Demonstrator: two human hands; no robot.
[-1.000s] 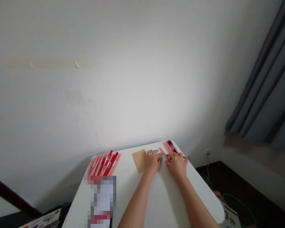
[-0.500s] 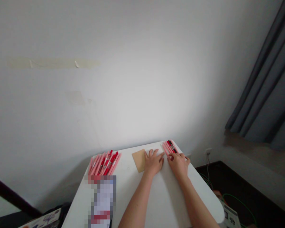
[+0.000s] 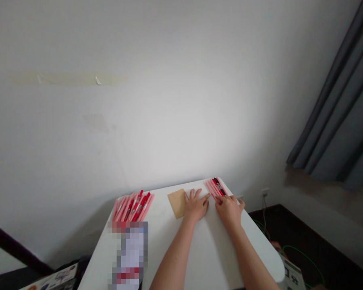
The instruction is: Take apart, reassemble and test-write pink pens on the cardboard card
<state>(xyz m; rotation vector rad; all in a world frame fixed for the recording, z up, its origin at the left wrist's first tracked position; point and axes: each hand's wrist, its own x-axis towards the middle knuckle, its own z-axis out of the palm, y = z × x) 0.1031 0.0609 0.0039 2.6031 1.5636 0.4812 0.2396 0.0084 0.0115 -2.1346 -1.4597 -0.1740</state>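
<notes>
We see the right hand (image 3: 229,209) bent low over the near ends of the small row of pens (image 3: 215,188), with its finger and thumb tips right at them. The fingers are curled, but we cannot tell if they are pinching a pen or only touching, because the hand hides that spot. The small row lies by the far right corner of the white table (image 3: 205,257), and we see pink, red and some black in it. The left hand (image 3: 196,206) is just beside, palm down with its fingers spread wide. One of its fingers points at the near end of the small row, and on its other side it meets the edge of a tan card (image 3: 175,203). Farther left we find a bigger pile of pens (image 3: 132,206), pink and red, lying side by side and a bit crooked. In front of that pile is a blurry patch (image 3: 129,253), and we cannot tell what it hides. Behind the table we see a pale wall (image 3: 184,100) with a yellowish strip (image 3: 69,79), and a gray curtain (image 3: 335,121) hangs on the right.
</notes>
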